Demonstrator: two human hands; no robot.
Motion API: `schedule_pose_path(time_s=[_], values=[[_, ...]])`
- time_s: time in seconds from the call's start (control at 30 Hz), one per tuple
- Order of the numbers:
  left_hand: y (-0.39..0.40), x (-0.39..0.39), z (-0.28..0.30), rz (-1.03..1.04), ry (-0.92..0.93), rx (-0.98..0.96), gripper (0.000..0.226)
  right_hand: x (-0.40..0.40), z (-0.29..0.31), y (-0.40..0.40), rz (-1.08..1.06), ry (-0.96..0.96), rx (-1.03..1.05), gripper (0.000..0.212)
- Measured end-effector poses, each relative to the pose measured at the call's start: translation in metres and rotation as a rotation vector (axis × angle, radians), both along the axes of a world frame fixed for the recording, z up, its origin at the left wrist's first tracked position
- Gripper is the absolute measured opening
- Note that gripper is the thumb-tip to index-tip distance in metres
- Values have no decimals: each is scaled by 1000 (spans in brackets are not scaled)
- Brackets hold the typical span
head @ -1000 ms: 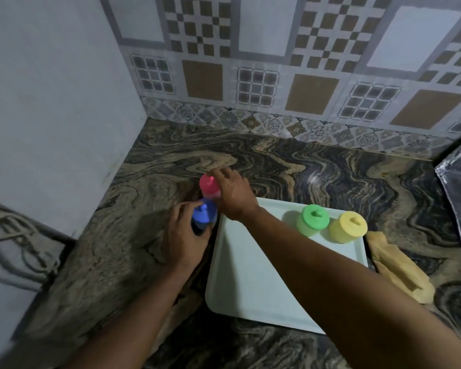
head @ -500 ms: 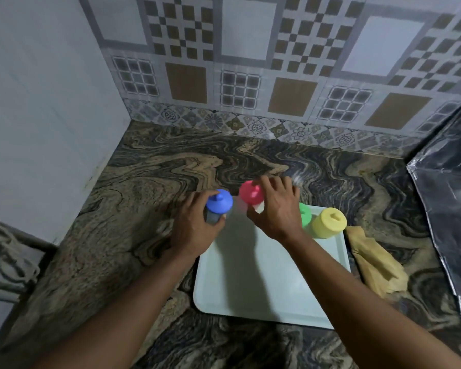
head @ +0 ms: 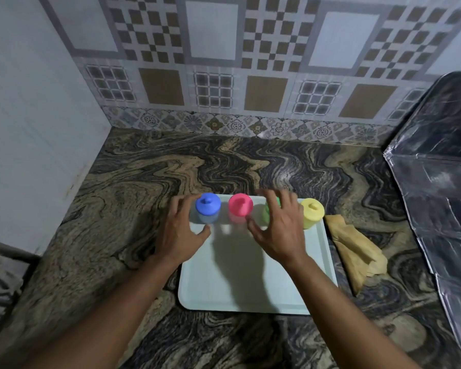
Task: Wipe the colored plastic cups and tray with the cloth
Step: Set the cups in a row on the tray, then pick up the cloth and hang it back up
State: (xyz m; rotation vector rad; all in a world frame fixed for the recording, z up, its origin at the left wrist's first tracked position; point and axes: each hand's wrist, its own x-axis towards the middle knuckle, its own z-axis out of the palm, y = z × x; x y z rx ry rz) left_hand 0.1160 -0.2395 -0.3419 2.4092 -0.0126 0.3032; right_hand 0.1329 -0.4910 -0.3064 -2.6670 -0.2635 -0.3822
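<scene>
A pale blue tray lies on the marble counter. Along its far edge stand a blue cup, a pink cup, a green cup and a yellow cup. My left hand hovers open just left of the blue cup, fingers spread, holding nothing. My right hand is open between the pink and yellow cups and covers most of the green cup. A crumpled tan cloth lies on the counter right of the tray, untouched.
A tiled wall runs behind the counter and a plain wall closes the left side. A dark shiny plastic-wrapped object fills the right side beside the cloth.
Both hands carried the blue and pink cups from the counter left of the tray onto its far edge, then let go. Both hands now stand open beside them.
</scene>
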Motion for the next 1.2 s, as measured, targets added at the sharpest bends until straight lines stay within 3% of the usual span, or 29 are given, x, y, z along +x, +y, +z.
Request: schedule_pose_path(time_s=[0.13,0.27,0.37,0.47,0.6,0.97,1.2], values=[[13,-38,-7,109,64,-47,70,-49,-21,-64,-136,20,218,33],[25,-73,-26,178,190,-50,68,-94,-47,-116,-405,259,225,41],[22,-87,-33,215,356,-104,61,-106,-55,-130,-467,428,180,50],[14,-90,-33,195,463,-100,42,-104,-53,-131,-482,510,197,42],[10,-88,-34,238,517,-126,34,-95,-50,-134,-536,565,297,30],[18,10,-26,289,498,-109,31,0,-30,-121,-547,547,335,21],[13,89,-16,282,488,-14,28,62,-20,-114,-564,596,254,21]])
